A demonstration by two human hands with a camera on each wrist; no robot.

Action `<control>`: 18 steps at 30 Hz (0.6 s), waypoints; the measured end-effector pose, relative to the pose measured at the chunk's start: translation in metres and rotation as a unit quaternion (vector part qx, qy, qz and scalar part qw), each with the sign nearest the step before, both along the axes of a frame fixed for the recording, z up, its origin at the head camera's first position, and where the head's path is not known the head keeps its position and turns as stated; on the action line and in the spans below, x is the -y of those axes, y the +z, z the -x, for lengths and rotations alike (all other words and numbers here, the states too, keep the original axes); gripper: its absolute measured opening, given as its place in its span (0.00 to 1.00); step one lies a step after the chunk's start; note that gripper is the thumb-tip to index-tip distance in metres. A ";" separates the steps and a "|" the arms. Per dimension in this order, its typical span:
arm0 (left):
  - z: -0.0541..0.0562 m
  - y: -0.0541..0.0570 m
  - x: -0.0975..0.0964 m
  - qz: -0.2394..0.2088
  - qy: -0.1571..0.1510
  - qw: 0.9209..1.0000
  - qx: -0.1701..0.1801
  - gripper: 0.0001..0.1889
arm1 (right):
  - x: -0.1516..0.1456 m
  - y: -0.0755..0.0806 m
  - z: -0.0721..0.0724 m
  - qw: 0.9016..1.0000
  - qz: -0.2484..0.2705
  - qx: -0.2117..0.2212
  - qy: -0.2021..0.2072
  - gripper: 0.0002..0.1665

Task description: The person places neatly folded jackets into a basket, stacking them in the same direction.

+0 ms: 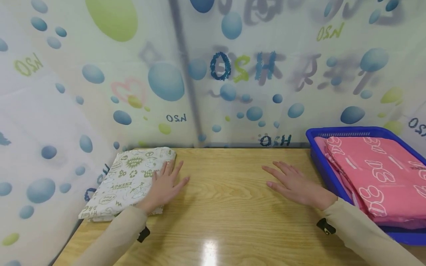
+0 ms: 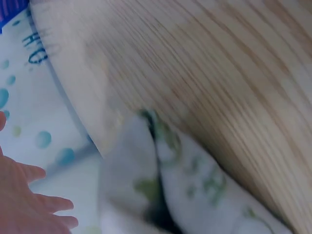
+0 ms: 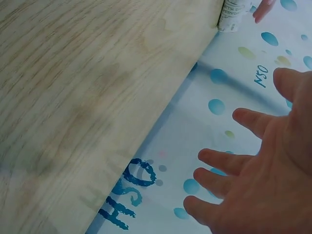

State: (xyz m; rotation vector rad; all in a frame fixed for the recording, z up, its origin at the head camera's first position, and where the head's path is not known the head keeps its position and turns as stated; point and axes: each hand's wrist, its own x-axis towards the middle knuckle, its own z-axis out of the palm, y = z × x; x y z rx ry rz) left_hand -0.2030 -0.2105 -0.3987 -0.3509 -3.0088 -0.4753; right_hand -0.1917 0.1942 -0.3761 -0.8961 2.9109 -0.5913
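In the head view, my left hand [image 1: 165, 187] spreads its fingers above the table, overlapping the right edge of a folded white cloth [image 1: 128, 184] with green print. That cloth [image 2: 195, 180] fills the lower part of the left wrist view, a fold showing at its corner. My right hand [image 1: 294, 183] hovers over the wood with fingers extended, left of a blue plastic basket [image 1: 327, 177]. Inside the basket lies a folded pink cloth [image 1: 382, 173] with white line patterns. Neither palm holds anything; the right wrist view shows the right hand's fingers apart.
The wooden table [image 1: 226, 207] reaches back to a white curtain [image 1: 229, 122] with blue and green dots and lettering. Another stretch of curtain [image 1: 50, 118] hangs along the left edge. A dark band [image 1: 327, 226] circles the right wrist, and another [image 1: 144, 234] the left.
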 end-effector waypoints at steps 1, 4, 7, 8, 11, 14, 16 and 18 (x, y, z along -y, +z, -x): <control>-0.001 0.002 0.004 -0.002 0.001 1.000 -0.001 0.37 | 0.000 -0.001 0.000 1.000 0.001 -0.002 -0.001 0.33; -0.004 0.007 0.016 -0.005 0.005 1.000 -0.005 0.37 | 0.002 -0.003 0.002 1.000 0.006 -0.007 0.000 0.33; -0.005 0.010 0.029 -0.007 0.011 1.000 -0.009 0.37 | 0.006 -0.007 0.006 1.000 0.008 -0.013 0.003 0.34; -0.004 0.010 0.033 -0.006 0.014 1.000 -0.008 0.37 | 0.008 -0.008 0.007 1.000 0.009 -0.012 0.004 0.34; -0.005 0.012 0.047 -0.010 0.028 1.000 -0.004 0.37 | 0.015 -0.012 0.011 1.000 0.017 -0.006 0.005 0.36; -0.004 0.013 0.062 -0.013 0.047 0.999 0.006 0.38 | 0.022 -0.018 0.017 0.999 0.037 0.004 0.006 0.37; -0.004 0.013 0.072 -0.016 0.060 0.998 0.015 0.39 | 0.028 -0.022 0.022 0.999 0.052 0.003 0.011 0.36; -0.004 0.013 0.082 -0.019 0.074 0.997 0.025 0.39 | 0.033 -0.027 0.027 0.998 0.068 0.001 0.014 0.36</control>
